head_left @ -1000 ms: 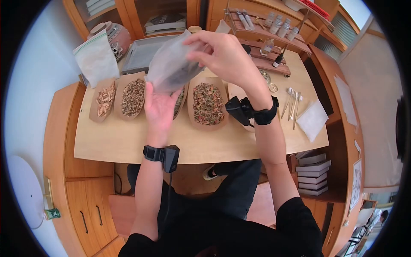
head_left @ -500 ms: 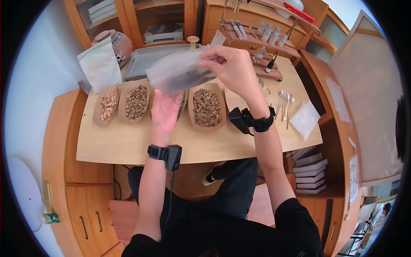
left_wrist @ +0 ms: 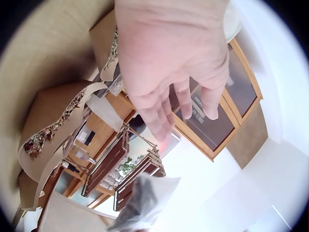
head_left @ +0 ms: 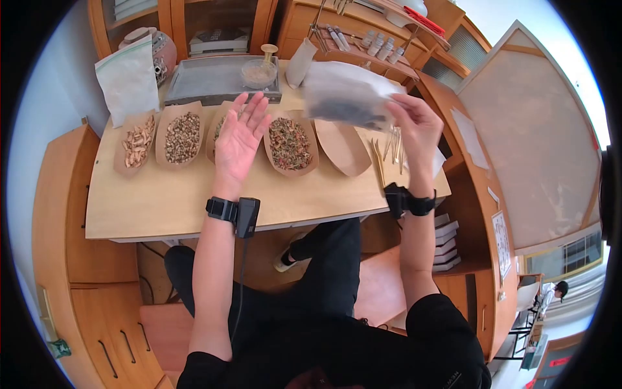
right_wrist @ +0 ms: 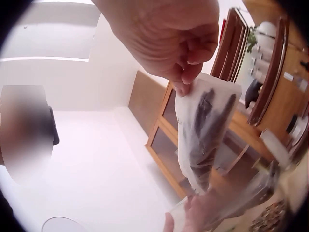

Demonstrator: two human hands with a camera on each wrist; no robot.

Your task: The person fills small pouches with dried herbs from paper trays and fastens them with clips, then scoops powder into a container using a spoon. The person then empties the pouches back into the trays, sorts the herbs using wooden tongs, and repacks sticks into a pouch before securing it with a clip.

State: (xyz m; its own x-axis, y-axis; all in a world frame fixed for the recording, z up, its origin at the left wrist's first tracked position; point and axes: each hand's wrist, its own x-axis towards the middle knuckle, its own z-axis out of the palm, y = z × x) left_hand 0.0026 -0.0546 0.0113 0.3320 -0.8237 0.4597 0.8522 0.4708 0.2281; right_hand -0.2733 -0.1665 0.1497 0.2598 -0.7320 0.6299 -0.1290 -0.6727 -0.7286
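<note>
My right hand (head_left: pixel 414 126) pinches one edge of a translucent white plastic bag (head_left: pixel 346 97) over the right side of the table. Dark, elongated pieces show through the bag in the right wrist view, where the bag (right_wrist: pixel 205 130) hangs from thumb and fingertips. Palm up with fingers spread, my left hand (head_left: pixel 241 139) holds nothing. It hovers over a paper tray of greenish dried herb, partly hiding it. Right of that hand is a paper tray of mixed chopped herbs (head_left: pixel 289 144). Beneath and right of the bag, another paper tray (head_left: pixel 346 150) shows its bare brown bottom.
On the left are trays of pale wood-like slices (head_left: pixel 137 144) and brown chopped pieces (head_left: pixel 182 138). Behind them stand a white zip bag (head_left: pixel 128 81) and a grey tray (head_left: pixel 194 79) with a glass bowl (head_left: pixel 258 74). Gold-coloured tools (head_left: pixel 379 162) lie right; a bottle rack (head_left: pixel 382 58) stands behind.
The bag has moved right, away from above my left palm, carried by my right hand. My left hand no longer supports it. The head view has shifted, uncovering the glass bowl.
</note>
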